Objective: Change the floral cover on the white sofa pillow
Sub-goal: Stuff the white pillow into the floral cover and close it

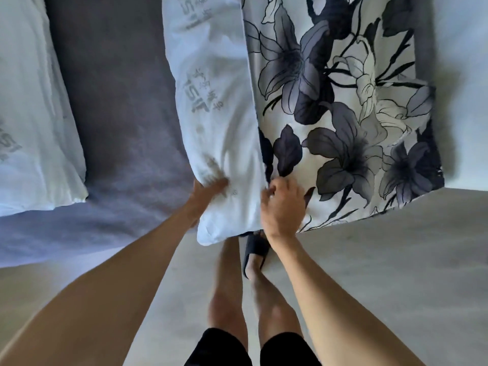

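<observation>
A white pillow with grey printed lettering sticks out of the left, open side of a floral cover printed with dark lilies on white. My left hand grips the pillow's near left corner, fingers pressed into the fabric. My right hand pinches the cover's open edge right beside the pillow. Both lie partly on the grey sofa seat, with the near ends hanging over its front edge.
A second white pillow with grey lettering lies at the left end of the sofa. Pale floor spreads below. My bare legs and a dark slipper stand under the pillow's near end.
</observation>
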